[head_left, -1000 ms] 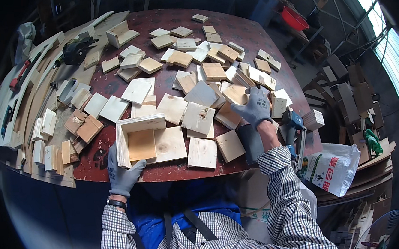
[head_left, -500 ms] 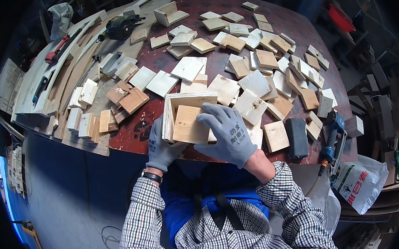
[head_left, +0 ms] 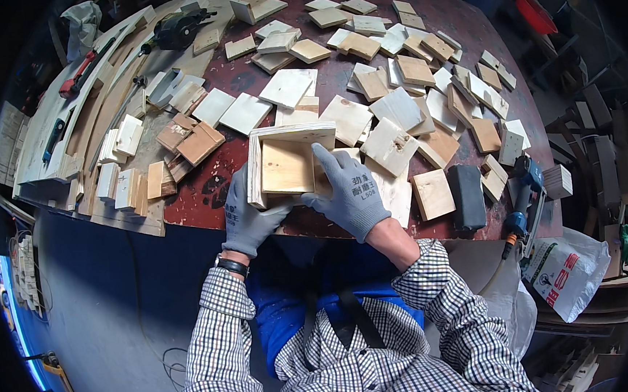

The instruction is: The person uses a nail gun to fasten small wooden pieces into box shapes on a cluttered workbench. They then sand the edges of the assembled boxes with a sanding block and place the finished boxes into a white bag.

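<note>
At the table's near edge I hold a small wooden box (head_left: pixel 255 169) with plywood-edged sides, its hollow facing up. A pale square board (head_left: pixel 284 170) sits within its walls. My left hand (head_left: pixel 246 217), in a grey glove, is closed round the box's lower left corner, its fingers partly hidden beneath. My right hand (head_left: pixel 354 197), gloved alike, grips the right side, with the index finger over the top edge and the thumb near the lower edge. Whether the right side is a fixed wall or a loose piece is hard to tell under those fingers.
Many loose wooden blocks (head_left: pixel 390 143) cover the dark red table (head_left: pixel 212 192). A dark grey block (head_left: pixel 467 196) and a blue nail gun (head_left: pixel 524 199) with a hose lie at the right. Long boards, a black power tool (head_left: pixel 180 30) and a red-handled tool (head_left: pixel 80 75) occupy the left.
The square board has gone from lying tilted over the box to sitting down inside its walls. My right hand has shifted to the box's right side. Both hands moved slightly up in view.
</note>
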Demonstrator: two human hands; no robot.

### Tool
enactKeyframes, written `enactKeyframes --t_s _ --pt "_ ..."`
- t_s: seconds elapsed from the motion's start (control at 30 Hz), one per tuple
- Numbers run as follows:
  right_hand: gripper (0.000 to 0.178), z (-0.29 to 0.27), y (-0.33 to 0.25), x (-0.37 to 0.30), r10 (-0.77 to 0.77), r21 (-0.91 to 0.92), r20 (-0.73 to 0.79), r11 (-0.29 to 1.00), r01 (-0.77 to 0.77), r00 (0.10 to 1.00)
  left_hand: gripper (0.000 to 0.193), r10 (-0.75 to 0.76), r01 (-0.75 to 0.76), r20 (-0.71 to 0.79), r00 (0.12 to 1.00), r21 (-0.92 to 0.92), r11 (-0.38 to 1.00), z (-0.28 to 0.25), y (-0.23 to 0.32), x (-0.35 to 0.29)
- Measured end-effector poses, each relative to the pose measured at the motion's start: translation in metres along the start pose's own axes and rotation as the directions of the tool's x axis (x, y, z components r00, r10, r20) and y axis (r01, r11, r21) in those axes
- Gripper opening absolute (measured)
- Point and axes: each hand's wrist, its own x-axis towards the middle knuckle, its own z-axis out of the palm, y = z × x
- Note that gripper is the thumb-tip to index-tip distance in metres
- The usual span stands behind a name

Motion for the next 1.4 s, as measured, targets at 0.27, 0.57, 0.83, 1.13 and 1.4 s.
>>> enactKeyframes --t_s 0.27,0.57,0.83,1.13,1.4 --pt "0.103 0.016 0.000 -0.010 -0.089 0.018 -0.166 0.995 0.093 0.982 0.093 -0.007 0.006 0.038 0.999 0.019 1.000 -0.002 -0.006 -0.004" --pt "0.094 0.023 -0.001 -0.008 0.058 0.038 -0.093 0.998 -0.055 0.994 0.078 -0.094 0.094 0.002 0.996 -0.002 0.996 -0.001 0.000 -0.002" --pt "0.095 0.016 0.013 -0.011 0.107 0.193 -0.020 0.976 -0.101 0.994 0.073 -0.122 0.122 -0.008 0.993 -0.012 0.992 0.001 0.002 -0.004" --pt "0.083 0.037 -0.026 -0.028 0.314 0.277 -0.461 0.939 -0.202 0.830 0.075 -0.167 0.168 0.016 0.986 -0.115 0.979 0.004 -0.020 -0.014" --pt "0.076 0.028 -0.009 -0.021 0.143 0.306 -0.122 0.947 -0.099 0.982 0.082 -0.074 0.074 0.001 0.997 0.081 0.994 0.001 -0.028 -0.015"
